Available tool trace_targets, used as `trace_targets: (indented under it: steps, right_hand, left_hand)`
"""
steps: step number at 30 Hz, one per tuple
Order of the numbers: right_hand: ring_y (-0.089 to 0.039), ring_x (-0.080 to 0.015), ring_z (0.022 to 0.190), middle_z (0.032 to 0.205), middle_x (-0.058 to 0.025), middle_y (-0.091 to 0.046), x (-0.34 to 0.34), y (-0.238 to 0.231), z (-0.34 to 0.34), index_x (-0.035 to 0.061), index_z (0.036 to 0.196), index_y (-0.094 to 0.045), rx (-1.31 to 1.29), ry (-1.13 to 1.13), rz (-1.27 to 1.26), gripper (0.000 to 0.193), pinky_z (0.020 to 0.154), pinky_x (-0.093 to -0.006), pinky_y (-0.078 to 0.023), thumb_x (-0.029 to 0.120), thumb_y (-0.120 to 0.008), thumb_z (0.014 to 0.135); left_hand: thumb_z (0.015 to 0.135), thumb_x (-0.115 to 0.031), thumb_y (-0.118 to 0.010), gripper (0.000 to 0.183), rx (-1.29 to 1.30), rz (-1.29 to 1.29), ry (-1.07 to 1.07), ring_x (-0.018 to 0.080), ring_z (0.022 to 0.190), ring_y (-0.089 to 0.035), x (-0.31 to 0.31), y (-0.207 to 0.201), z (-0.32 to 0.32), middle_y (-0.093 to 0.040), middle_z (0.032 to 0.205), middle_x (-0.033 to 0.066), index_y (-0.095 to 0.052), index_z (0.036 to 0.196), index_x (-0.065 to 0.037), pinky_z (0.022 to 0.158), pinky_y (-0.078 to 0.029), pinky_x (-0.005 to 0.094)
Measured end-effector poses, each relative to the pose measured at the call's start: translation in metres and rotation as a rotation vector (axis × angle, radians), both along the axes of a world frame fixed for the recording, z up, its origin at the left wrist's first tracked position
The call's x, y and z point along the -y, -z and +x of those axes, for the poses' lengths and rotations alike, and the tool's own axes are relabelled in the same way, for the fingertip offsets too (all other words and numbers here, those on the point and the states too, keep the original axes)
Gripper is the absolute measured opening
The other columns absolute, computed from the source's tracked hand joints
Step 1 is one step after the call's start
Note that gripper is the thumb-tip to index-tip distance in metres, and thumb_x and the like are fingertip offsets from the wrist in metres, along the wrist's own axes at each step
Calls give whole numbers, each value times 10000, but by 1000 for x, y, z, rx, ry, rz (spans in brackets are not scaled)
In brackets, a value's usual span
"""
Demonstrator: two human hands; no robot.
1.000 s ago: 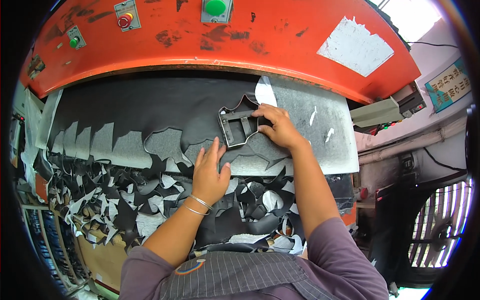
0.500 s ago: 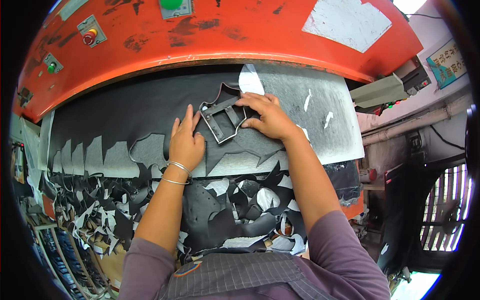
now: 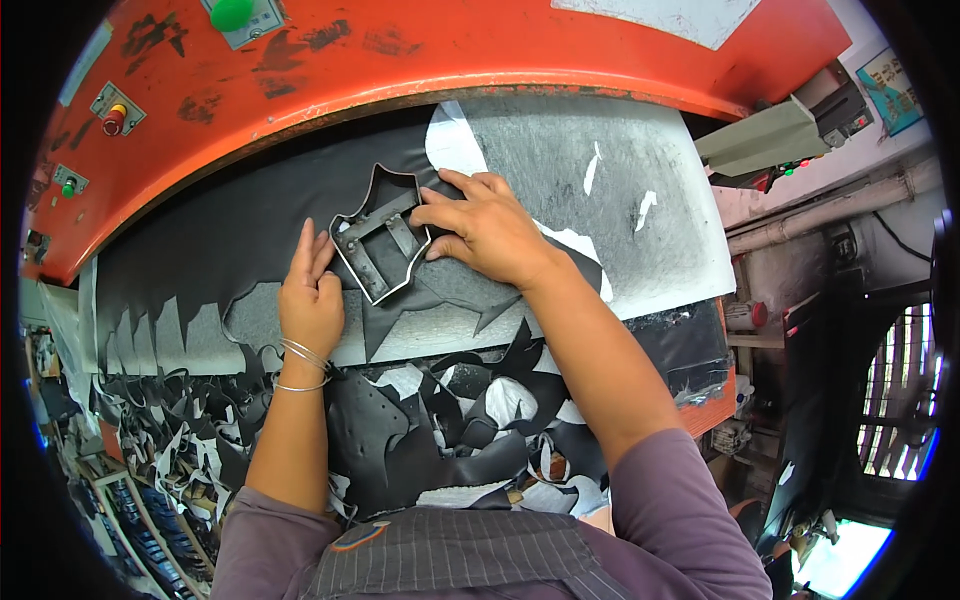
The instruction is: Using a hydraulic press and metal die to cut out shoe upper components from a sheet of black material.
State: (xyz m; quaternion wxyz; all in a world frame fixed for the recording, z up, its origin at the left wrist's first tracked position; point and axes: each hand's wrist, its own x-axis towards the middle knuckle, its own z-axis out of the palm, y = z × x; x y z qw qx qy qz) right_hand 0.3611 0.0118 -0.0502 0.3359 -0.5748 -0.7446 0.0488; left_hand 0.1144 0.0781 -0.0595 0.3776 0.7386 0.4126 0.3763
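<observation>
A metal cutting die (image 3: 362,284), an angular outline with cross bars inside, lies on a black leather-like sheet (image 3: 225,215). My right hand (image 3: 490,232) grips the die's right side, its fingers at the rim and inner bar and its thumb lower down. To the left of the die, my left hand (image 3: 312,300) rests on the sheet with its fingers stretched out; the fingertips are close to the die's rim. The sheet's near edge is jagged where pieces have been cut away. Just beyond my right hand, a white patch (image 3: 455,140) shows at the sheet's edge.
Below the grey-white cutting board (image 3: 640,255) lies a heap of black and white scraps (image 3: 470,430). An orange machine beam (image 3: 400,50) spans the far side, with a red button (image 3: 114,121) and green buttons on it. A grey plate (image 3: 765,137) juts out at right.
The whole view has shifted, so the board and machine sit differently in it. My right hand and the die have slid slightly left over the sheet. My left hand remains beside the die.
</observation>
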Motion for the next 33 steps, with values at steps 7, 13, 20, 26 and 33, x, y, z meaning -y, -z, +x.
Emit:
trace_targets:
  steps: [7,13,20,26,33]
  right_hand:
    - [-466,-304,1253,1190,-6,-649,-1,-2,-3,212,1080,-638,54,11,64,400,1019,-438,-328,386,-693,724]
    - [-487,-259,1233,1171,13,-657,2,-4,-6,211,1076,-641,81,-5,52,390,1004,-420,-340,374,-693,725]
    - [-509,-215,1193,1190,8,-644,3,-1,-4,230,1076,-629,90,-3,36,380,999,-443,-335,375,-697,732]
    - [-486,-240,1237,1286,-78,-582,3,-11,-1,202,1148,-624,-78,-55,-40,411,1013,-444,-327,306,-706,758]
    - [-550,-231,1151,1169,-52,-628,-47,-63,-53,115,995,-676,578,-553,72,263,962,-394,-402,106,-602,743]
  left_hand:
    - [782,67,-387,638,86,-49,-44,286,1200,-550,0,-4,-3,-534,1275,293,-343,1418,41,980,-403,284]
    - [778,61,-401,606,121,-50,-95,266,1124,-604,5,-1,-5,-586,1213,275,-400,1385,47,953,-425,275]
    - [778,60,-410,592,97,-6,-98,229,1111,-612,3,-1,-2,-630,1150,256,-421,1370,46,933,-441,269]
    - [779,56,-412,605,99,17,-131,233,1102,-622,4,3,1,-644,1126,247,-411,1383,21,926,-447,268]
    - [767,92,-374,670,251,-73,-166,256,1168,-566,13,-6,11,-579,1221,250,-288,1426,10,1021,-401,343]
